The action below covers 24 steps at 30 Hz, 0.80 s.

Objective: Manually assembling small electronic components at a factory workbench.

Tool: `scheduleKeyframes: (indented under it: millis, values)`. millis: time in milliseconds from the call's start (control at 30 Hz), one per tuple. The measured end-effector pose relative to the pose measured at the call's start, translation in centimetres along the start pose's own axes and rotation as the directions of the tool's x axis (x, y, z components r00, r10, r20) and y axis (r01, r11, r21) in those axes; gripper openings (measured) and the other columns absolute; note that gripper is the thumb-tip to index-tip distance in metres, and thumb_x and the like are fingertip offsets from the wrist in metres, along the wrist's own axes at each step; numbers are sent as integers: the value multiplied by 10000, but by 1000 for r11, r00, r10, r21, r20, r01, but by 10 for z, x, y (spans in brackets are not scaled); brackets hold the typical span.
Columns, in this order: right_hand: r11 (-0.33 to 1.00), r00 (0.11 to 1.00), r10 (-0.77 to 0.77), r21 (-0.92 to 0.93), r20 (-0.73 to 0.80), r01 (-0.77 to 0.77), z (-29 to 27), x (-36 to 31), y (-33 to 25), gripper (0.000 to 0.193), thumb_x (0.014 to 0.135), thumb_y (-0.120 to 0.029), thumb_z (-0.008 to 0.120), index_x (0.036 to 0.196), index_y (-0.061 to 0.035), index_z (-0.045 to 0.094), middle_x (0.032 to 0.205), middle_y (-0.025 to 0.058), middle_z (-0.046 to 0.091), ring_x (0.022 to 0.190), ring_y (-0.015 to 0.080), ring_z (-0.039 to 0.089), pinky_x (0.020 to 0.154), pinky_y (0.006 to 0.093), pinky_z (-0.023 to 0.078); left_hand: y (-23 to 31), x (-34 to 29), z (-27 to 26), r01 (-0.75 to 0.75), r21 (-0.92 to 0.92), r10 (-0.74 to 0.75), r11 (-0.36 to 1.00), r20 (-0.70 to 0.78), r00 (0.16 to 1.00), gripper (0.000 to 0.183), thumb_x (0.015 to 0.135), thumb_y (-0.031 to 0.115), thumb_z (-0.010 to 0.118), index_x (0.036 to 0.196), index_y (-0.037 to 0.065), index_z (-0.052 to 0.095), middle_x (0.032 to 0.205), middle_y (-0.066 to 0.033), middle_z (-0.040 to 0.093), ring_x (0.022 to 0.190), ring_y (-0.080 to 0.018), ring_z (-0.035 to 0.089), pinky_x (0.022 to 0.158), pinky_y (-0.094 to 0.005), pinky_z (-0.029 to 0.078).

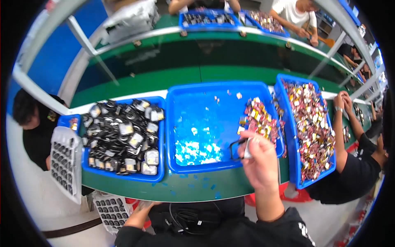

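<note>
My right hand [260, 159] is raised over the front right of the middle blue tray [193, 168]. Its fingers are closed on a small part with a black loop-shaped frame [234, 149] and a whitish piece by the fingertips. Beyond that hand, a heap of small red, yellow and white pieces [258, 117] lies at the tray's right side. My left hand [147, 205] is low at the table's front edge, near a white tray of round black parts [110, 210]. Its fingers are mostly hidden, so I cannot make out whether it grips anything.
To the left stands a blue tray heaped with black square-headed parts [123, 136]. A blue tray of red and yellow pieces [310, 127] tilts at the right. A white moulded tray [66, 164] leans at the far left. Metal rails [164, 31] cross above the green table [181, 185]; co-workers sit around.
</note>
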State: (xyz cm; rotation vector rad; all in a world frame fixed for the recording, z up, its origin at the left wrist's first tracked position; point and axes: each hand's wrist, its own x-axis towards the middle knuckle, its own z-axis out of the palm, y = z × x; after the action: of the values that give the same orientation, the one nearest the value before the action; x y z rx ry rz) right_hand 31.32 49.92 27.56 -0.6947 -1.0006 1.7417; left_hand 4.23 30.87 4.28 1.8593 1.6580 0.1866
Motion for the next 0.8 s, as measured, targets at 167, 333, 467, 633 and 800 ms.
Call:
scheduleKeyframes:
  millis: [167,333,467,633,800]
  values:
    - [993,996,-86,-87,-11,85,-7,-1,19,308,958,-173,609,1165,55,618,825,70,634,726,111,593,595,220,469,61,-73,-107,-17,-381,105,925,212,972,210,922,210,582,1019,57,689,914,-125,696,815,-251,680,751,-358,539]
    - [983,991,1,-181,-136,-26,-32,31,30,276,943,-187,636,1118,26,655,830,19,643,719,59,590,586,189,465,125,52,-149,-214,-884,116,416,-181,977,428,1004,179,492,1391,4,437,1146,-108,591,873,-142,608,733,-273,508]
    - [974,989,30,-220,-146,-62,-49,33,54,271,938,-193,643,1103,20,668,846,26,662,725,56,603,584,189,458,152,159,-122,-274,-920,30,281,-277,960,440,1002,239,515,1356,-19,467,1204,-151,603,1027,-214,636,839,-340,545]
    - [908,988,-23,-417,-150,-42,-58,45,58,260,939,-185,634,1099,18,664,828,19,661,687,60,586,563,180,427,153,177,-141,-51,-993,159,107,-33,987,313,988,261,545,1127,-8,623,1003,-119,684,912,-223,687,793,-344,576]
    - [906,998,11,-421,-68,-39,-49,57,65,240,913,-186,665,1067,-6,705,876,24,679,747,57,580,603,202,456,130,178,-141,120,-981,109,-151,105,989,209,951,229,608,1083,67,600,1015,-76,667,838,-173,658,737,-299,549]
